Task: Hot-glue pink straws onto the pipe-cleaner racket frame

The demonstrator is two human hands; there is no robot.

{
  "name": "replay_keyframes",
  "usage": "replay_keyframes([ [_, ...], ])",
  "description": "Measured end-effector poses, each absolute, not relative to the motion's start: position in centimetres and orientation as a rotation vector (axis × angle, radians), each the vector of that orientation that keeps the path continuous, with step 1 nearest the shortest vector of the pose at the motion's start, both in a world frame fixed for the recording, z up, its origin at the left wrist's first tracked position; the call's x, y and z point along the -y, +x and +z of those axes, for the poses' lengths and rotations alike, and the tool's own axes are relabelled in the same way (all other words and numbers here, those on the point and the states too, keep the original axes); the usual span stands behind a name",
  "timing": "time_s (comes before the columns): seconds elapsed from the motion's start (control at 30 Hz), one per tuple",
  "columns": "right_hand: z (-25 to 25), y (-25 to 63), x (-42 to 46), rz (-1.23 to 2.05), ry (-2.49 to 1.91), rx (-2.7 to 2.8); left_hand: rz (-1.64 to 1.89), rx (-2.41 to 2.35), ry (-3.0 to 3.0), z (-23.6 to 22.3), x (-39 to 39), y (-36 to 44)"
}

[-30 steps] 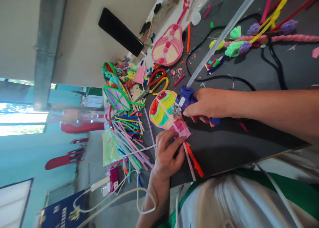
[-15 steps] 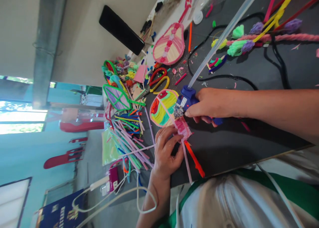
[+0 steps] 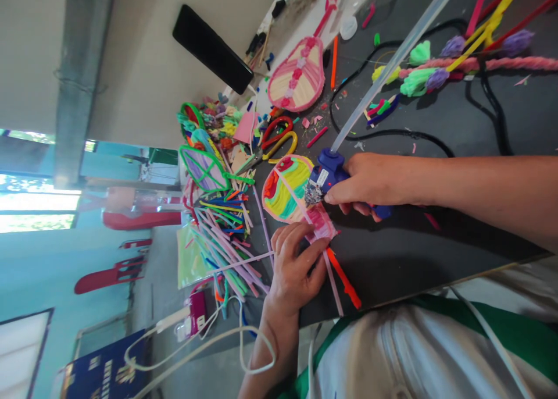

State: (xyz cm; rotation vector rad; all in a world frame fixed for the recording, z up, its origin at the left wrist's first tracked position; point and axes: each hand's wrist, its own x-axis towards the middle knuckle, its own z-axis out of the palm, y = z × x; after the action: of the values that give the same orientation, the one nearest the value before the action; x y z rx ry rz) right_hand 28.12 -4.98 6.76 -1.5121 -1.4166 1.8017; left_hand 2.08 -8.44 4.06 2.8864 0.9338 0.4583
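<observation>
My right hand [image 3: 364, 185] is closed around a blue hot glue gun [image 3: 329, 169], a long clear glue stick [image 3: 387, 73] coming out of its back. The gun's foil-like, crusted nozzle points at an oval craft piece [image 3: 285, 198] filled with yellow, green and red strands. A pink patch [image 3: 320, 221] joins the oval at its lower end, and a thin lilac strip [image 3: 333, 282] runs along both. The fingers of my left hand [image 3: 296, 265] press and grip the pink patch and strip. An orange-red stem [image 3: 344, 280] extends from the patch. The nozzle's exact contact is hidden.
Scissors [image 3: 279, 137] with red and yellow handles lie beyond the oval. Loose lilac and coloured strips [image 3: 231, 248] are heaped to the left. A pink racket-shaped craft [image 3: 299, 76], a black phone [image 3: 213, 50], a black cord [image 3: 405, 132] and yarn tassels [image 3: 416, 82] surround the work.
My left hand's fingers have shifted slightly along the pink patch, toward the orange-red stem. The glue gun stays almost in place over the craft piece.
</observation>
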Motion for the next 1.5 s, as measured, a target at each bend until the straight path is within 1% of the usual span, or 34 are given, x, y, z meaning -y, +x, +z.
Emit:
replay_keyframes([
  [0.1, 6.73, 28.13, 5.00, 1.798, -1.513, 1.411, 0.454, -0.896, 2.872, 4.12, 8.44, 2.10],
  [0.37, 6.58, 28.08, 4.92, 1.817, -1.499, 1.408, 0.578, -0.847, 2.772, 4.22, 8.46, 1.92],
  [0.67, 6.07, 28.12, 4.86, 1.801, -1.473, 1.411, 0.702, -0.964, 2.622, 4.31, 8.53, 1.89],
  [1.0, 6.13, 27.98, 4.87, 1.810, -1.489, 1.395, 0.993, -1.154, 2.526, 4.24, 9.00, 1.89],
  [1.3, 6.44, 27.89, 4.98, 1.798, -1.501, 1.418, 0.878, -1.107, 2.613, 4.20, 8.82, 1.88],
  [1.5, 6.21, 28.05, 5.00, 1.798, -1.467, 1.413, 0.711, -1.022, 2.694, 4.02, 8.53, 1.96],
])
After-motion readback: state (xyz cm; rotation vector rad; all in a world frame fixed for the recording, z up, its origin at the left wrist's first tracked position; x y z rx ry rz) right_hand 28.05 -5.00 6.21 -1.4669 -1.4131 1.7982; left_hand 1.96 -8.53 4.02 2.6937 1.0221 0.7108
